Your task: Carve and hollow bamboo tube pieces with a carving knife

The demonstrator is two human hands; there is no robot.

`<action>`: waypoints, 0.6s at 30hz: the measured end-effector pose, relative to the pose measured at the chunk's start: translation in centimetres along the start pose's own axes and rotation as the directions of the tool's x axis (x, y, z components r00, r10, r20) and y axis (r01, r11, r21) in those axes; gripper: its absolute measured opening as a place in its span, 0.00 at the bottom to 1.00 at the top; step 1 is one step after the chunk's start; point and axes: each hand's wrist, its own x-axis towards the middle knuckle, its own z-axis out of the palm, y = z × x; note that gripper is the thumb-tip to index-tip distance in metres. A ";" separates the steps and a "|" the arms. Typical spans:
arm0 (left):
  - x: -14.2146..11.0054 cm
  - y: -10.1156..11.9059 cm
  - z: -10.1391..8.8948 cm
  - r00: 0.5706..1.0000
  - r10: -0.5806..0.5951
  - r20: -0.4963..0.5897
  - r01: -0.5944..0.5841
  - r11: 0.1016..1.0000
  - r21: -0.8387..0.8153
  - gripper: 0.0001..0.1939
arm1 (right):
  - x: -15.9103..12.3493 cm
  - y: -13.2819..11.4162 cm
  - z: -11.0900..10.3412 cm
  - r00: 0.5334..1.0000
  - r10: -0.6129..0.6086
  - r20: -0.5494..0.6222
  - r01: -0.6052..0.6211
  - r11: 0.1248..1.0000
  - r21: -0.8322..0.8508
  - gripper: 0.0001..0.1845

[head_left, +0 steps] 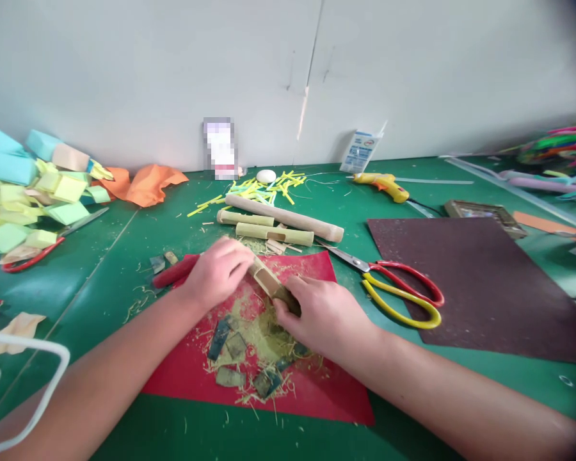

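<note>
A bamboo tube [267, 282] with a rectangular slot cut in its wall lies slanted between my hands, over a red sheet [348, 390]. My left hand [224, 269] is closed at its far end, the fingertips partly hidden. Around its near end my right hand [319, 310] is wrapped, thumb along the side. Below the tube, pale dust and shavings [249, 339] cover the sheet, with several small dark square scraps [218, 339] among them. Just beyond my hands lie a slotted bamboo piece [292, 237], a second bamboo piece [244, 218] and a longer round stick [288, 218].
Scissors [403, 288] with red and yellow handles rest partly on a dark brown sheet [461, 275]. A red handle-like object [173, 272] sits by my left wrist. Farther back are yellow strips [288, 182], a yellow glue gun [384, 186] and, at left, folded paper pieces [14, 169].
</note>
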 end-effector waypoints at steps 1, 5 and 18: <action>0.1 0.0 0.1 1.000 0.001 -0.023 0.000 1.000 0.021 0.06 | 0.0 0.0 0.1 1.000 0.002 -0.005 -0.002 1.000 -0.007 0.11; 0.1 0.4 0.1 0.998 0.027 0.062 -0.028 1.000 0.014 0.07 | -0.1 0.0 0.1 1.000 -0.013 -0.017 0.013 0.999 -0.032 0.11; -0.4 -0.4 -0.3 0.999 -0.040 -0.001 0.040 0.998 0.051 0.07 | 0.0 0.3 -0.1 0.996 -0.074 -0.048 0.073 0.997 -0.009 0.12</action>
